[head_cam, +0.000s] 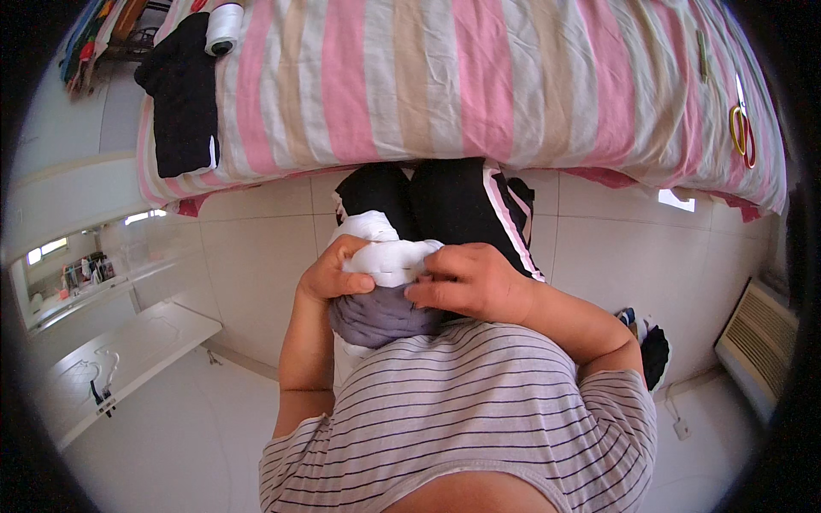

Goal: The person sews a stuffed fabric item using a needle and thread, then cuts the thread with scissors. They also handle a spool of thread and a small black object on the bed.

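My left hand [337, 272] grips the left side of a bunched white cloth [388, 263], its thumb lying over the near edge. Dark stitches or marks run along this white part. Grey cloth [378, 314] hangs below it over my lap, and the two look joined. At the right end of the white cloth is my right hand [458, 279], thumb and fingers bent against it; whether they pinch a needle or thread cannot be seen. More white cloth [369, 224] rests on my thigh just beyond.
Ahead is a bed with a striped cover [481, 77]. On it lie folded black cloth [186, 102], a white thread spool [224, 29], scissors [743, 128] and a thin greenish tool [703, 56]. A white cabinet door [141, 359] stands at left, a beige slatted unit [757, 340] at right.
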The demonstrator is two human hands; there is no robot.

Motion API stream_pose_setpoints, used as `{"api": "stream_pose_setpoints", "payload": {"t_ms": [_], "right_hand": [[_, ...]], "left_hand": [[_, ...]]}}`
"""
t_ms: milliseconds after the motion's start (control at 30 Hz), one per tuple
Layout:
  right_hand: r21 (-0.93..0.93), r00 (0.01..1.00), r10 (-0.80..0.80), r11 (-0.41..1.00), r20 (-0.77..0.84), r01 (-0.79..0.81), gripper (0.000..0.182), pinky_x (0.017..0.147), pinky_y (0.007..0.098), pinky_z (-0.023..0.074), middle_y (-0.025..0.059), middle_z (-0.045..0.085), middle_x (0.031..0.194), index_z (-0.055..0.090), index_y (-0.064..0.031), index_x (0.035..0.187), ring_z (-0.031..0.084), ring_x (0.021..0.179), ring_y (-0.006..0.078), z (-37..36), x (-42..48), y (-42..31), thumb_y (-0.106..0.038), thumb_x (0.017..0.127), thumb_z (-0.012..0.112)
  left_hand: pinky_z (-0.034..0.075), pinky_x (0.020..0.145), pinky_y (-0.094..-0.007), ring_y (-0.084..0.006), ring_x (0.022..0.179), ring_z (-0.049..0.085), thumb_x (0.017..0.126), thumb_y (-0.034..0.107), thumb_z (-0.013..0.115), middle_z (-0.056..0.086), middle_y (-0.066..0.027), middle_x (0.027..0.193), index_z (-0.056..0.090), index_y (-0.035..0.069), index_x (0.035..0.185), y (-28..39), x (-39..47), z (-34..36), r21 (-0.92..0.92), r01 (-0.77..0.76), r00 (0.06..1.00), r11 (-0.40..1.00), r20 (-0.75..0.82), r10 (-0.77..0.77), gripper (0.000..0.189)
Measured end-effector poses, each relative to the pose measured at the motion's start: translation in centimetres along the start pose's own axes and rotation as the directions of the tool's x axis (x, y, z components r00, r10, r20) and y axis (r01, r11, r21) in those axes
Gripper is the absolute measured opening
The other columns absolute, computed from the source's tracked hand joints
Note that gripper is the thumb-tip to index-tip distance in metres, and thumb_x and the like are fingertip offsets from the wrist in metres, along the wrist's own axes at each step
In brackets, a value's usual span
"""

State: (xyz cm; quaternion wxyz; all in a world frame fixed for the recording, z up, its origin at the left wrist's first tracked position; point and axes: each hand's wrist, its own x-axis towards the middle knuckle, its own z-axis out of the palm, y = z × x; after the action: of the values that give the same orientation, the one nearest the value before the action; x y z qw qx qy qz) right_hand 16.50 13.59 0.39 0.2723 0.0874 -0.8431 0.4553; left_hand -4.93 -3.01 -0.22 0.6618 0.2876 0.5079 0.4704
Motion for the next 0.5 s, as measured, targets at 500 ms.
{"api": "stream_pose_setpoints", "payload": {"t_ms": [500], "right_hand": [[0.654, 0.859, 0.511, 0.656, -0.016, -0.378, 0.005, 0.065, 0.0256, 0.0484, 0.0067, 0.055, 0.089, 0.055, -0.0037, 0.093, 0.056, 0.074, 0.0145, -0.19, 0.92, -0.66, 0.000, 0.091, 0.057]], "left_hand": [[0.043, 0.075, -0.0221, -0.0080, 0.080, 0.054, 0.073, 0.028, 0.075, 0.063, 0.0006, 0.086, 0.066, -0.003, 0.098, -0.34, 0.29, -0.41, 0.068, -0.001, 0.998, 0.998, 0.055, -0.003, 0.041]]}}
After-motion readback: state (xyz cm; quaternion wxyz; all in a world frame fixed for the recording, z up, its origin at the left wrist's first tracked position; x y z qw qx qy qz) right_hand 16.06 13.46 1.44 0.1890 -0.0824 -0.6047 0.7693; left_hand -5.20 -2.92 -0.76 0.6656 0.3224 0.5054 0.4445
